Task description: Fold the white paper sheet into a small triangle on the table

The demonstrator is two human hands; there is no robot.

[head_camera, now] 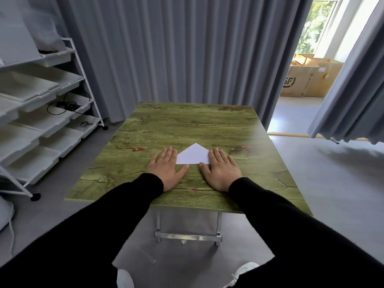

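- A cardboard box [299, 83] beyond the doorway bears the letters "SF".
- The green wood-grain surface [187, 121] stands before grey curtains [166, 48], with a white tray rack [47, 96] to its left.
- The white paper [192, 155], folded to a point, lies mid-surface.
- The left hand [166, 169] and right hand [221, 170] lie flat at the paper's two ends, fingers extended and gripping nothing.

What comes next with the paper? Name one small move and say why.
Probably run a thumb along the near edge of the white paper to sharpen the crease. The paper lies flat on the green table, already showing a point at its far end, and the left hand and right hand lie flat, palms down, at its two sides, so it looks steadied for pressing.
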